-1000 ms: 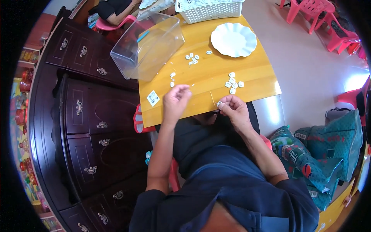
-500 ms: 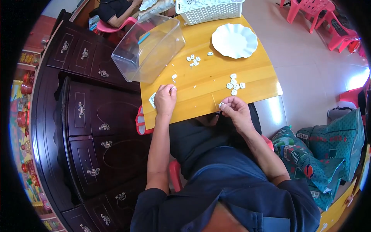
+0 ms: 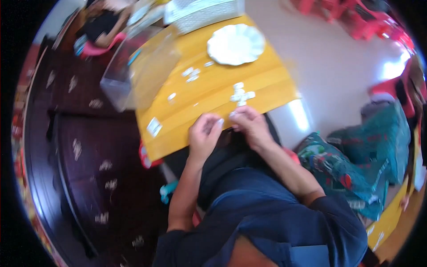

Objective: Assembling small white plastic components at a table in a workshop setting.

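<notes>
Both my hands are at the near edge of the yellow table (image 3: 213,93), close together with a small gap between them. My left hand (image 3: 203,137) pinches a small white piece (image 3: 220,121) at its fingertips. In my right hand (image 3: 253,127), thumb and finger close on another small white piece (image 3: 232,115). Motion blur hides the exact kind of both. Just beyond the right hand lies a cluster of small white oval pieces (image 3: 240,92). A second group of such pieces (image 3: 191,74) is farther left, and a single piece (image 3: 171,96) lies nearer.
A white scalloped plate (image 3: 235,44), a white slotted basket (image 3: 207,15) and a clear plastic bin (image 3: 149,66) stand toward the far side. A white card (image 3: 154,127) lies at left. Dark drawers (image 3: 106,178) flank the left; green bags (image 3: 369,138) sit right. Another person (image 3: 100,26) sits beyond.
My left hand has come right and nearer me, toward the right hand, with its white piece. The hands are now almost together. The whole view has shifted and blurred.
</notes>
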A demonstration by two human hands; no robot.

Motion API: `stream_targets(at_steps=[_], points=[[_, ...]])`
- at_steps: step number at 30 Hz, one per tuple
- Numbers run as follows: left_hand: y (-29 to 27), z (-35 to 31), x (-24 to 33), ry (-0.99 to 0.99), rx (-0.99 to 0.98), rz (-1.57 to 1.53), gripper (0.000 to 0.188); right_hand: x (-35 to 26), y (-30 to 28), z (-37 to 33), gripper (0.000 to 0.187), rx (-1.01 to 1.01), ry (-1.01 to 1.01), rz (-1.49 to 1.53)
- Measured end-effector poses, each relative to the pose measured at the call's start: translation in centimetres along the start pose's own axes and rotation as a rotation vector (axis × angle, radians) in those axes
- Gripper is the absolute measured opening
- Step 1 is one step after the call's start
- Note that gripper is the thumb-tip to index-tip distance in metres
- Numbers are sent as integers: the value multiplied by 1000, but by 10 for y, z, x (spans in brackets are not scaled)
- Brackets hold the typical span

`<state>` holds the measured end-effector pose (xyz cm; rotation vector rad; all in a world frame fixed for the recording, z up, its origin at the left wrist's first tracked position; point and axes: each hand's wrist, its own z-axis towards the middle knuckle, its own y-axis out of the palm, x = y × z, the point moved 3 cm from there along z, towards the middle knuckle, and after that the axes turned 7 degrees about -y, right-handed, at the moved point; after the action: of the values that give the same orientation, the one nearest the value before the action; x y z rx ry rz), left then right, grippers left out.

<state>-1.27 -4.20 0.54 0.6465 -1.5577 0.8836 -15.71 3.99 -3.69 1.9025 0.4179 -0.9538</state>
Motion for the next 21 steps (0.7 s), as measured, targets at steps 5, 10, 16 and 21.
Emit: stream_targets(at_steps=[5,10,16,21], points=[[37,-34,-6,-71,-104,16,8,25,7,10,13,-123,8,405],[55,-31,-6,25,-70,208,7,21,4,11,17,-127,23,524],[65,-22,15,307,-115,363,12,12,-4,17,17,-147,-43,497],[64,-24,23,322,-205,371,12,19,-1,15,19,-174,-21,507]])
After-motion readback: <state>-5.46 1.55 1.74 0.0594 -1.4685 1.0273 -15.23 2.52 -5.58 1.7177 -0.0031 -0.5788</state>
